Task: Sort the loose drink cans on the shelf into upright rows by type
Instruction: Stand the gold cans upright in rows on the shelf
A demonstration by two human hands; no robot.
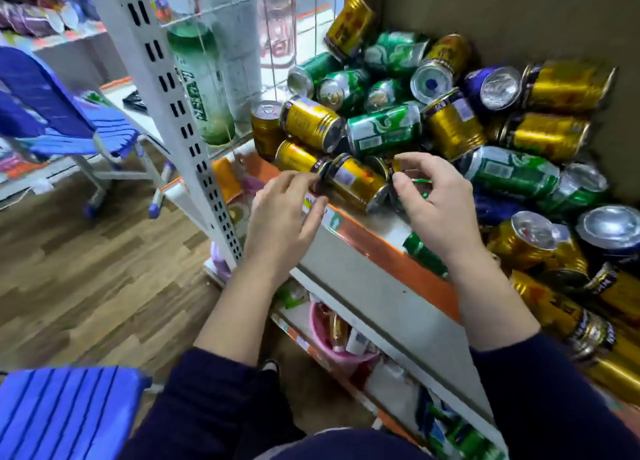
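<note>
Drink cans lie in a loose heap on the shelf, filling it from 12 round to 4 o'clock of my view, gold, green and a few blue all mixed and nearly all on their sides. Only one upright gold can stands, at 9 o'clock of the heap beside the wire partition. So I judge the sorting has barely begun.

My left hand has its fingers curled against the dark end of the front gold can. I cannot tell whether it really grips. My right hand is curled at that can's 3 o'clock, with bits of green showing between thumb and fingers. I cannot tell what it holds, if anything.

The risk I see is the heap itself. The front gold can lies at the foot of it, with a green can and other gold ones resting just behind and above. Drawing it out could let those roll forward. The orange front edge looks low, so a rolling can might go over onto the wooden floor and dent.

On the lower shelf, at 6 o'clock of my hands, a pink tub holds something gold and a white packet, too blurred to name. Behind the partition at 11 o'clock stands a green bottle
</note>
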